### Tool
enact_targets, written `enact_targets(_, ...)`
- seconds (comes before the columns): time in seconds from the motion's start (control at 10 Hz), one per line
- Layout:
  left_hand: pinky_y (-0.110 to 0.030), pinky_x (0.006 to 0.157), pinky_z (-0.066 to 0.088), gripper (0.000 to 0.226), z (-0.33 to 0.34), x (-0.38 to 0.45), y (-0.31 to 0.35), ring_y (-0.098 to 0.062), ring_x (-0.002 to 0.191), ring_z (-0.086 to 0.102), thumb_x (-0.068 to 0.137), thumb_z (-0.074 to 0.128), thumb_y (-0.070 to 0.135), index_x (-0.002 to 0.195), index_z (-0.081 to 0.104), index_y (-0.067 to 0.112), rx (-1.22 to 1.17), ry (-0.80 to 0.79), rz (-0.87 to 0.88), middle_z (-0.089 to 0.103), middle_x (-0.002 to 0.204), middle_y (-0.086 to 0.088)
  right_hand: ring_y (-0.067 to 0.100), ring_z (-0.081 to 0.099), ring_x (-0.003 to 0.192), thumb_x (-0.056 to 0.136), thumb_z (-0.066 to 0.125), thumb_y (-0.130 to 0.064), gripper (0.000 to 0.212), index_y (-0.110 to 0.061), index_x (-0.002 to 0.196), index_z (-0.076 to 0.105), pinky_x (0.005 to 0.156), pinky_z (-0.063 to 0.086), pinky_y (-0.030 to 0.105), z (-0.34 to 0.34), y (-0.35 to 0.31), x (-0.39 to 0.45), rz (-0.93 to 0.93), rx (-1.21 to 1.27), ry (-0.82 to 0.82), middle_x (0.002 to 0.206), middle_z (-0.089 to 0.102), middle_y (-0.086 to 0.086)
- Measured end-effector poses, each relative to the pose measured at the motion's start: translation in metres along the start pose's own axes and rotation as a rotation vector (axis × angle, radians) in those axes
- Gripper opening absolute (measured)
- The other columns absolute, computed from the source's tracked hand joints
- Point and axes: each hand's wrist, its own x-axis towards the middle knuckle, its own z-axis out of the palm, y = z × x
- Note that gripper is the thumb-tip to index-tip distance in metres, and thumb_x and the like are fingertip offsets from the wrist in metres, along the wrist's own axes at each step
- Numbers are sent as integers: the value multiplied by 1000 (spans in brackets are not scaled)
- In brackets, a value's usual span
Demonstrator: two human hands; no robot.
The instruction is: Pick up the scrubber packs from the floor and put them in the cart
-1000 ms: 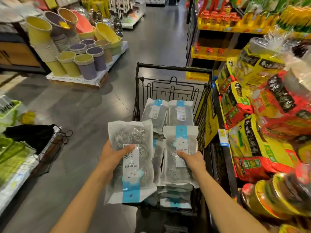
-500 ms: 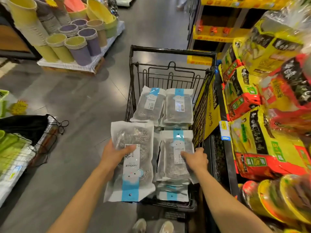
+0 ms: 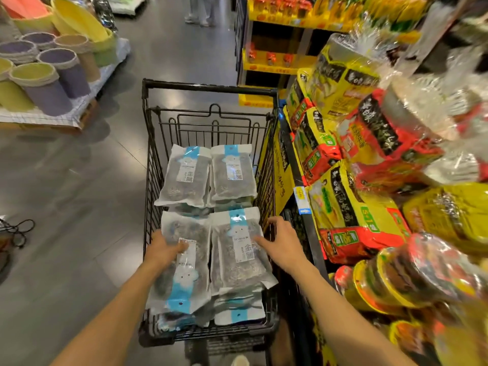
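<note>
Your left hand (image 3: 163,250) lies on the near-left scrubber pack (image 3: 184,262) in the cart (image 3: 211,87), thumb over its label; the fingers are hidden beneath, so you cannot tell how they sit. Your right hand (image 3: 281,243) hovers at the right edge of the near-right scrubber pack (image 3: 237,249), fingers (image 3: 260,240) spread wide and relaxed, the tips touching the plastic. Both packs rest on top of others stacked in the basket. Two more packs (image 3: 208,173) lie side by side at the far end. Yellow and red snack bags (image 3: 351,202) crowd the shelf just right of the cart, and plastic bins (image 3: 47,83) stand to the left on the floor (image 3: 79,207).
</note>
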Motion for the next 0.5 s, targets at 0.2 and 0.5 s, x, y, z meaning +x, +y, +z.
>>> enact_targets(0.2,-46,102,49,75,0,-19,3,-36,121,57,81,83,15,143,40,11,366,36,143,57,136,-17,27,47,134,92,73,-44,67,-18,146,44,104,44,41,5,-4,-8,-29,-23,-2,145,48,9)
enact_targets(0.5,-44,111,40,65,-20,-47,18,-31,138,44,93,70,30,149,39,14,501,15,408,47,148,-13,31,51,131,90,74,-44,66,-17,144,47,105,47,46,13,-16,-18,-73,-64,-1,141,51,10)
